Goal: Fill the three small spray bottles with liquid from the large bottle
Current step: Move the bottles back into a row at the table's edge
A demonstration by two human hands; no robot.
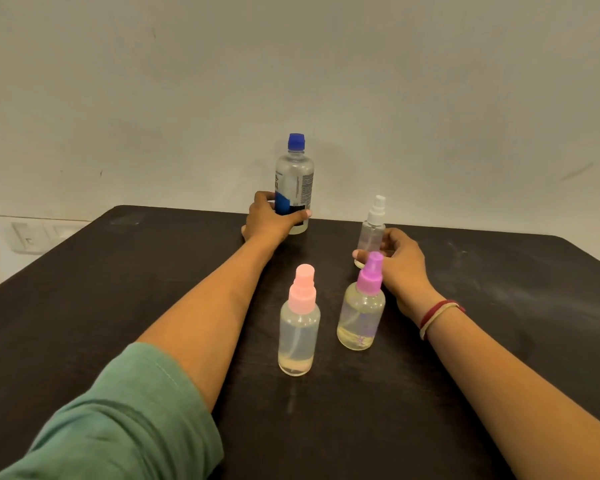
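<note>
A large clear bottle [294, 174] with a blue cap and blue label stands upright at the table's far edge. My left hand [269, 220] grips its lower part. My right hand [400, 261] holds the base of a small clear spray bottle [373, 226] with a white sprayer, upright at the back right. Nearer to me stand two more small spray bottles, both capped. One has a pink sprayer [299, 323] and a little yellowish liquid at the bottom. The other has a purple sprayer [361, 306] and a similar low level of liquid.
The dark table [118, 289] runs from my body to a pale wall. Its far edge lies just behind the large bottle. A white wall socket [37, 235] sits low at the left, beyond the table's left edge.
</note>
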